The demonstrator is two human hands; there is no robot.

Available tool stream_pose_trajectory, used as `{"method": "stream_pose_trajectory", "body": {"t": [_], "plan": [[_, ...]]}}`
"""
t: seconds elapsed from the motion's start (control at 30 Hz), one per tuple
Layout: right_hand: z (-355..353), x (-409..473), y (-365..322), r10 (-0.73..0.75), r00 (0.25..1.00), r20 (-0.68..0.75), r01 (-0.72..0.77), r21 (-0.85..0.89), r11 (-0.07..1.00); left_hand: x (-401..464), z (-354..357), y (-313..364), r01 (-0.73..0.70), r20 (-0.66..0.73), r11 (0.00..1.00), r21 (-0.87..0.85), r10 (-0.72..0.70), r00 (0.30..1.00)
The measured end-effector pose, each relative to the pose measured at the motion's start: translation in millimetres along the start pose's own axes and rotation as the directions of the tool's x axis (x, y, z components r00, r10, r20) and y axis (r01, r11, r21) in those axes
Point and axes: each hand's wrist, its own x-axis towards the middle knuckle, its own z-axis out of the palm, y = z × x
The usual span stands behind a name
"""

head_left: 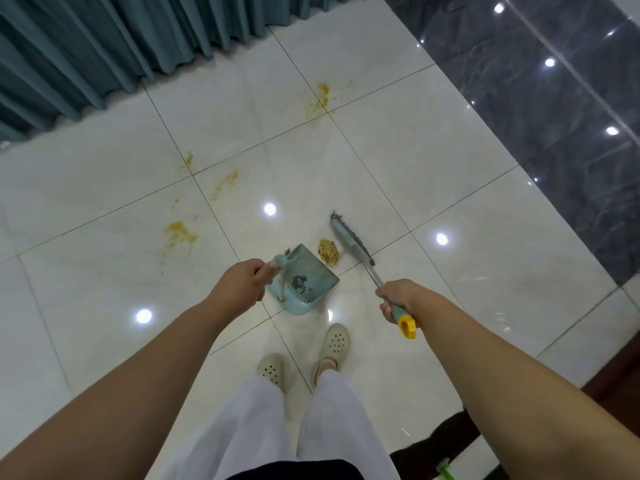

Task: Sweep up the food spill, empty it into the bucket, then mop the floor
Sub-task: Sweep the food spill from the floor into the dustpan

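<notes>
A small heap of yellowish food [328, 251] lies on the white tiled floor between the dustpan's front lip and the broom head. My left hand [242, 280] grips the upright handle of the teal dustpan [306, 276], which rests on the floor with a dark smudge inside. My right hand [398, 299] holds the broom by its teal and yellow grip; its grey-bristled head [351, 241] stands just right of the heap. Yellow smears stain the tiles at the left [178, 235], the middle [225, 183] and farther back [322, 95].
Teal curtains [104, 46] hang along the far left. A dark glossy marble wall [554, 116] runs along the right. My feet in cream clogs [334, 341] stand just behind the dustpan. Dark wooden furniture [450, 434] sits at the lower right.
</notes>
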Motion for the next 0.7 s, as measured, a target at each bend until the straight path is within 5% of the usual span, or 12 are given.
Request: {"method": "stream_pose_trajectory", "body": {"t": [0.27,0.7], "plan": [[21,-10,28,0.037,0.999,0.034,-0.028,-0.234,0.972,7,-4,4,-0.014,0.008,0.990,0.141,0.013,1.000],[4,-47,60,0.045,0.989,0.143,-0.019,-0.176,0.984,-14,-2,-12,-0.019,0.001,0.997,0.078,0.019,1.000]]}}
